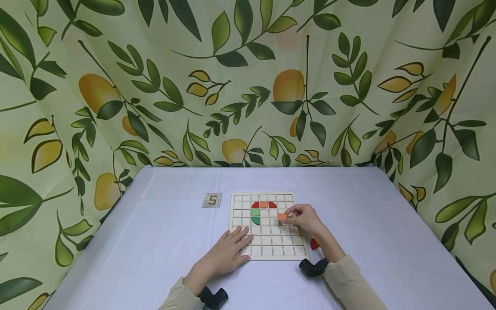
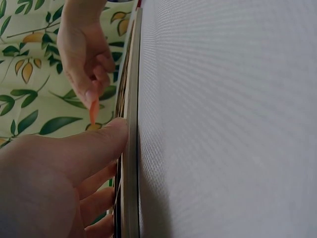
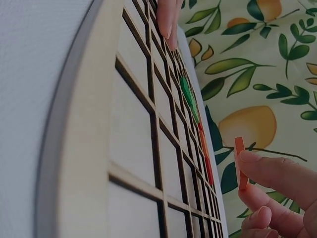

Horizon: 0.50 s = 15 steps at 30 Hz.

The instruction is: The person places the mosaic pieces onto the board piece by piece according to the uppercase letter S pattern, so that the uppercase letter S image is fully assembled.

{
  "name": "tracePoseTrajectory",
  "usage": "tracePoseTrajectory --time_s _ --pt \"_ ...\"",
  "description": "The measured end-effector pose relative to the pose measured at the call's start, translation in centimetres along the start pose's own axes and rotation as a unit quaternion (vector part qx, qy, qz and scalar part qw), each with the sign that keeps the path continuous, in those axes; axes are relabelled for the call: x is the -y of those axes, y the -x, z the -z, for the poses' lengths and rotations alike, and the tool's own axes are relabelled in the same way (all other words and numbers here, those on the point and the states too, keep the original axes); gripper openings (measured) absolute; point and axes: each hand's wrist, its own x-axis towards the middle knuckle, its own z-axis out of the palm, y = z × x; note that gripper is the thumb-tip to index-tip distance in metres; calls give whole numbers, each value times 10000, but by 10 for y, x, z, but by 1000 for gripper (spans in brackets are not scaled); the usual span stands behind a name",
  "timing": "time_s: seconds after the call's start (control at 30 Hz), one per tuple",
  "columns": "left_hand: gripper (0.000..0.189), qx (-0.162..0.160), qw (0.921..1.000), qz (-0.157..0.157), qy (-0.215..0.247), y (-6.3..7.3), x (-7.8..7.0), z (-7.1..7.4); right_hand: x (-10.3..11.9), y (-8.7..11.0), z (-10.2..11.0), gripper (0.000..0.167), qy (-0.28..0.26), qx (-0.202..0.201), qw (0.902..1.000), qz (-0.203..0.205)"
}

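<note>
My right hand pinches an orange square tile between thumb and fingertips, over the right part of a wooden grid board. In the right wrist view the tile is held edge-on above the board's surface. My left hand lies with fingers spread on the board's lower left corner, the thumb along its near edge. Set in the grid are two red quarter-round tiles with an orange square between them. Below the left one sit a green square and a green quarter-round tile.
A small pattern card with an S-like figure lies left of the board. A red piece rests by the board's right edge, partly behind the right forearm. Black wrist-worn devices sit at both wrists. A leaf-print curtain hangs behind the white table.
</note>
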Motion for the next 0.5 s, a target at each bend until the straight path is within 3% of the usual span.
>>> tracePoseTrajectory --time_s 0.5 --pt "58 -17 10000 -17 -34 1 0 0 3 -2 -12 25 86 -16 9999 60"
